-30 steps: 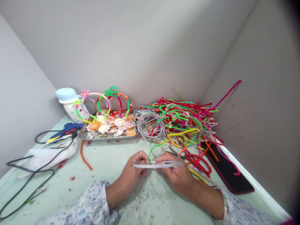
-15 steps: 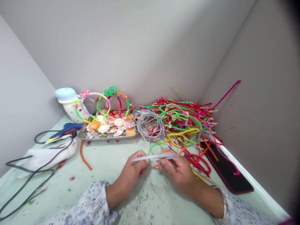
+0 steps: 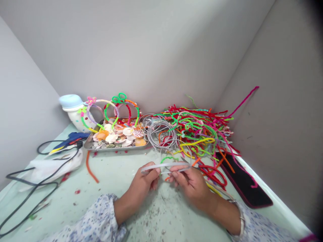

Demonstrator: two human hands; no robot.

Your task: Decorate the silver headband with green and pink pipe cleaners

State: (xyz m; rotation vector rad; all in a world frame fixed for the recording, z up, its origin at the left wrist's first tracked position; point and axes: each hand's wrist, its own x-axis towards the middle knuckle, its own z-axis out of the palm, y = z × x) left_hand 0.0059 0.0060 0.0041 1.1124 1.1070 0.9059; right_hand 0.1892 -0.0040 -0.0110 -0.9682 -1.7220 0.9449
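A thin, pale grey headband (image 3: pixel 165 165) is held between my two hands, above the near middle of the table. My left hand (image 3: pixel 146 178) pinches its left end between thumb and fingers. On the other side, the fingers of my right hand (image 3: pixel 190 179) are closed on the right end. The band's arc bows away from me, and part of its lower side is covered by my fingers. Just beyond the hands lies a bright green pipe cleaner (image 3: pixel 169 158).
A metal tray (image 3: pixel 118 150) of shells stands at the back, with pipe-cleaner-covered headbands (image 3: pixel 107 102) on it. Right of it are coiled grey wire (image 3: pixel 148 136) and a heap of pipe cleaners (image 3: pixel 199 126). A glue gun (image 3: pixel 73 137) with a black cord lies left; a black mat (image 3: pixel 248 185) lies right.
The headband has tipped a little, so its arc sits slightly higher and a wider gap shows between its two sides. Both hands keep nearly the same place and grip.
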